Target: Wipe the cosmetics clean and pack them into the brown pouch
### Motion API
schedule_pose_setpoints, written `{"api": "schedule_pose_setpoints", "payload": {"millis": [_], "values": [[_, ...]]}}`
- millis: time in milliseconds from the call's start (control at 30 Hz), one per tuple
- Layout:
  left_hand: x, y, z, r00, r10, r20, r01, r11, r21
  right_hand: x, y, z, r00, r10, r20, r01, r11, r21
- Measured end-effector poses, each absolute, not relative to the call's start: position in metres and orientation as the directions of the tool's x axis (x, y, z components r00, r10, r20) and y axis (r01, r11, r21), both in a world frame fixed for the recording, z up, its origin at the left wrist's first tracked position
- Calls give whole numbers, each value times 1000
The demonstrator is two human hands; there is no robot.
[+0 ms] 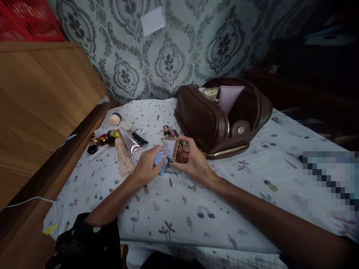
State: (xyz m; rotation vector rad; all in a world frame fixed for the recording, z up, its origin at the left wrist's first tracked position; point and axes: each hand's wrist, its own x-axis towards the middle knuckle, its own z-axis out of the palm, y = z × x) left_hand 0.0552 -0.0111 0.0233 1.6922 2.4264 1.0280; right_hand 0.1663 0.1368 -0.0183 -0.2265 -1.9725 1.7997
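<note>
– Where is the glittery case held?
– Between the two hands, over the printed sheet. It is clasped by the right hand, whose grip is curved part-open around the gold side.
– And the left hand?
– Its grip is closed on a bunched blue cloth, held right by the case's edge; whether the two are touching cannot be told.
– What is found nearby?
– A gold-capped tube is seen just behind. To the left, a beige tube and a silvery tube are laid side by side. To the right, a lilac item is contained in the unzipped brown bag.
</note>
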Motion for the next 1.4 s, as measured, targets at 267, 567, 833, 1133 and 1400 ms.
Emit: {"api": "schedule_pose_setpoints", "payload": {"millis": [267, 567, 833, 1133, 1400], "values": [[61, -8, 20, -446, 806, 390, 794, 155, 588, 165, 138, -20, -889, 382, 254, -236, 94, -967], [51, -9, 17, -421, 788, 448, 860, 190, 474, 166, 142, -19, -890, 375, 258, -261, 43, -964], [30, -17, 23, -521, 813, 260, 634, 165, 755, 168, 148, -14, -798, 503, 332, -187, 317, -930], [32, -9, 10, -568, 719, 400, 711, 185, 678, 167, 148, -14, -886, 424, 187, -149, 121, -981], [48, -9, 4, -361, 772, 523, 915, 185, 359, 163, 148, -20, -901, 408, 149, -155, 20, -988]]}}
